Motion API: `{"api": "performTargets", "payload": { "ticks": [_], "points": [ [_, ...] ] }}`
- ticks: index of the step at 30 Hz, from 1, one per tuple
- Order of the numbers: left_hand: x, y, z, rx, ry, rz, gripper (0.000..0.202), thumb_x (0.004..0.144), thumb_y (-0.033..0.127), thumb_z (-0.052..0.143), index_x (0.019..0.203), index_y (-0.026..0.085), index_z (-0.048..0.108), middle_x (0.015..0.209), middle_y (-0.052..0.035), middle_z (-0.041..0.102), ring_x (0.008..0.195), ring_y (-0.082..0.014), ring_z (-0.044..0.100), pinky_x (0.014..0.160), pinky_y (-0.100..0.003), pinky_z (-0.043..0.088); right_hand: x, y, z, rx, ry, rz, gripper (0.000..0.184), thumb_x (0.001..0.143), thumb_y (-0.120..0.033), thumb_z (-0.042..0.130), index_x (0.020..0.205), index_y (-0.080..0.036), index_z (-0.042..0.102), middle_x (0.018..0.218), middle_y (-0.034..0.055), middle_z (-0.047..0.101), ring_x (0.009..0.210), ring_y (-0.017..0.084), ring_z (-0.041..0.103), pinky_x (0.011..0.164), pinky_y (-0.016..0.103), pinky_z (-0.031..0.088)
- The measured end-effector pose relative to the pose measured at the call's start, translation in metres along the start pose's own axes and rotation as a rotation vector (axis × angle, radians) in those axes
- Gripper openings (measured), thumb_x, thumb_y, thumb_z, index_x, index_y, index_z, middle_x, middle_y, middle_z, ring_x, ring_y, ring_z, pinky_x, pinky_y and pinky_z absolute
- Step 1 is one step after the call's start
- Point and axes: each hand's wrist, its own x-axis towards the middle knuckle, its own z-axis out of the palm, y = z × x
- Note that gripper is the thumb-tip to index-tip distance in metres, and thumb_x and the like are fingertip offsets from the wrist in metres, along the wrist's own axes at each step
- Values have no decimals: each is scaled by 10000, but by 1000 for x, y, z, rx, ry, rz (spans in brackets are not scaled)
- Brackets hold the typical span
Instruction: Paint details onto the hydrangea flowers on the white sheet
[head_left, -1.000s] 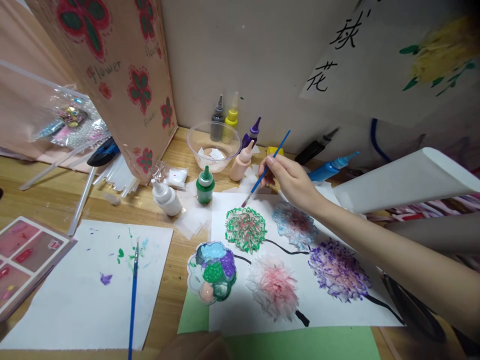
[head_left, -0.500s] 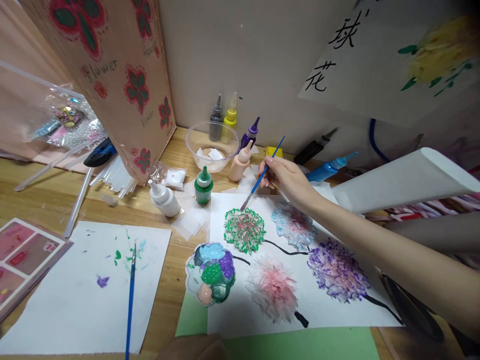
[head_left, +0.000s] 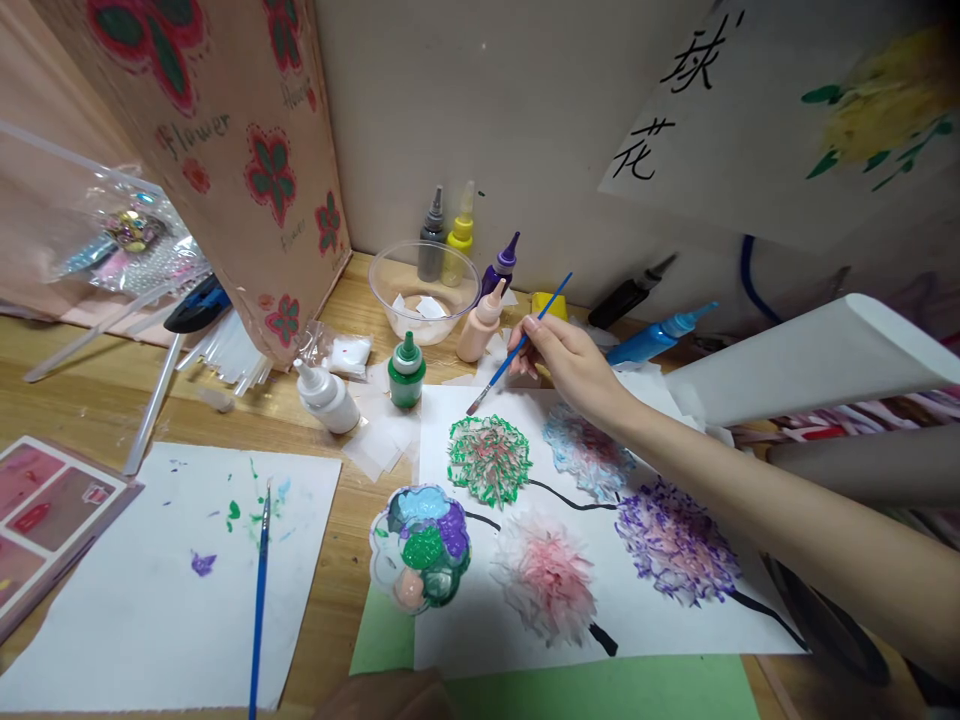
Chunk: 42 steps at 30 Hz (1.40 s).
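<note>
My right hand (head_left: 566, 362) pinches a thin blue paintbrush (head_left: 517, 350) whose tip hovers just above the upper left edge of the green-and-pink flower (head_left: 490, 460) on the white sheet (head_left: 645, 620). Blue, pink and purple flowers are also painted there. A flower-shaped palette (head_left: 421, 547) with green, purple, blue and peach paint rests at the sheet's left edge. Only a blurred part of my left hand (head_left: 390, 697) shows at the bottom edge, on the green paper (head_left: 600, 690); its fingers are hidden.
Paint bottles stand behind the sheet: green (head_left: 406, 372), white (head_left: 327, 398), peach (head_left: 477, 325), purple (head_left: 500, 266), yellow, grey. A clear bowl (head_left: 425, 290) is among them. A second brush (head_left: 259, 590) lies on a stained paper at left. A decorated cardboard box (head_left: 247, 160) stands behind.
My right hand has shifted the brush a little to the left, so its tip now sits off the green flower's top edge.
</note>
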Motion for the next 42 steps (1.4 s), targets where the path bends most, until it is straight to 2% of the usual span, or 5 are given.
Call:
{"api": "performTargets", "payload": {
  "ticks": [5, 10, 20, 26, 42],
  "points": [
    [7, -6, 10, -192, -46, 45, 563, 821, 744, 51, 595, 233, 122, 486, 37, 221, 410, -74, 357, 391, -193, 373, -1, 2, 0, 44, -1, 70, 443, 801, -623, 546, 699, -192, 539, 532, -24, 560, 515, 89, 509, 488, 209, 378],
    [6, -13, 13, -291, -78, 104, 531, 834, 717, 92, 622, 232, 128, 544, 26, 280, 438, -74, 367, 364, -188, 370, 0, 2, 0, 80, -5, 117, 409, 817, -585, 557, 711, -190, 556, 558, -10, 594, 517, 86, 509, 490, 204, 387],
    [22, -26, -5, 38, -431, 192, 469, 893, 590, 422, 649, 190, 424, 635, -3, 500, 610, -122, 589, 521, -222, 509, 0, 0, -1, 46, -38, -9, 435, 805, -626, 534, 722, -199, 538, 570, -19, 589, 553, 101, 548, 533, 226, 420],
    [19, -26, -3, 241, -403, 363, 493, 956, 549, 322, 703, 175, 519, 681, 1, 565, 687, -128, 629, 554, -206, 531, 1, 2, -3, 39, -104, 12, 431, 823, -606, 522, 723, -188, 553, 564, -21, 578, 542, 92, 528, 530, 226, 406],
    [21, -12, -4, 303, -426, 410, 565, 983, 504, 166, 772, 173, 573, 664, -3, 565, 724, -136, 638, 599, -216, 540, 2, 4, -4, 109, -79, 16, 419, 808, -599, 552, 714, -191, 545, 579, -18, 583, 560, 91, 538, 534, 217, 409]
  ]
}}
